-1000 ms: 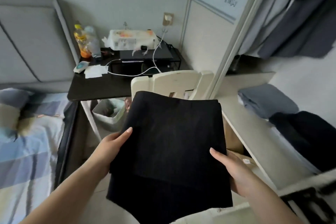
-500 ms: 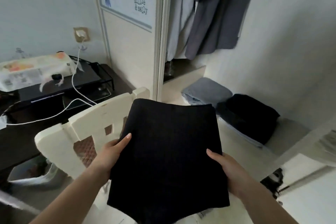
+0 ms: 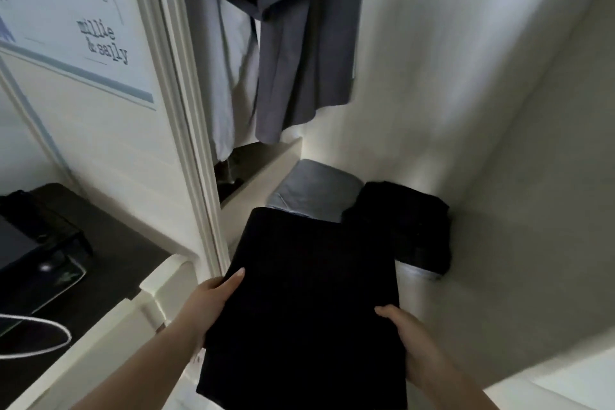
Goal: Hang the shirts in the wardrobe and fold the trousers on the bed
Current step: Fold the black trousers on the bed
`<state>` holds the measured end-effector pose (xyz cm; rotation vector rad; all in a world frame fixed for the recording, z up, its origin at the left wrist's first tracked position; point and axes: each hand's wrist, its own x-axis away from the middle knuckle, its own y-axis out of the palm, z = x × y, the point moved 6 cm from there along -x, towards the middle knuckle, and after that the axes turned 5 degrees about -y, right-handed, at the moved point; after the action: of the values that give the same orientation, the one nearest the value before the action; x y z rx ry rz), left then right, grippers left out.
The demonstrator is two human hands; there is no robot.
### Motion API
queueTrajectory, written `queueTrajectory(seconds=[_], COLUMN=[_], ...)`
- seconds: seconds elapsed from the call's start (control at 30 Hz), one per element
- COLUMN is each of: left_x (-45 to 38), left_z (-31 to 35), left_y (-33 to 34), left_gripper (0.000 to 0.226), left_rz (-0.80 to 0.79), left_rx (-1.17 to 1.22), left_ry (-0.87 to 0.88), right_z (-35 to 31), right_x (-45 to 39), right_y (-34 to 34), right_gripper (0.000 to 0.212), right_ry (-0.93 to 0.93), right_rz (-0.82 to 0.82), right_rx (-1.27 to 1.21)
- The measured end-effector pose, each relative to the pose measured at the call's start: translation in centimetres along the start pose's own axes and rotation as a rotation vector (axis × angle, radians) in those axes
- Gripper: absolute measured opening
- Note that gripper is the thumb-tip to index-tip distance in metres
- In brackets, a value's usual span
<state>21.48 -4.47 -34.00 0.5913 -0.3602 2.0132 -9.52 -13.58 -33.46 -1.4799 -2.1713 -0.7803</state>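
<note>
Hands gripping folded trousers' sides

A dark, flat-topped desk stood at the lower left, with a black box-shaped device on it and a white cable looping over its near edge. In front of the desk was the cream-coloured back of a chair. Above the desk, a pale panel carried the printed words "millie & sally".
</note>
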Motion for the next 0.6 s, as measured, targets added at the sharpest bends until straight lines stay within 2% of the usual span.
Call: queueTrajectory(seconds=[0.13, 0.23, 0.4, 0.47, 0.6], left_x=[-5.8, -10.1, -16.6, -19.0, -25.1], left_z=[2.9, 5.2, 9.1, 10.4, 13.0], left_y=[1.9, 4.0, 6.6, 7.1, 8.3], left_gripper=[0.046, 0.040, 0.046, 0.055, 0.042], left_rz=[-0.023, -0.049, -0.140, -0.161, -0.169], left_rx=[-0.052, -0.067, -0.093, -0.106, -0.115], left_ry=[-0.004, -0.009, -0.057, -0.062, -0.092], right_z=[-2.9, -5.1, -8.8, -10.0, -12.7], right_x=[-4.4, -8.0, -13.5, -15.1, -19.6], right_y=[-0.7, -1.4, -2.0, -2.0, -2.1], right_gripper=[0.025, 0.016, 0.025, 0.019, 0.011], right_ry=[-0.026, 0.010, 0.071, 0.063, -0.006], right_rz=[0.070, 0.087, 0.074, 0.113, 0.182], right_rx=[-0.026, -0.091, -0.241, -0.245, -0.225])
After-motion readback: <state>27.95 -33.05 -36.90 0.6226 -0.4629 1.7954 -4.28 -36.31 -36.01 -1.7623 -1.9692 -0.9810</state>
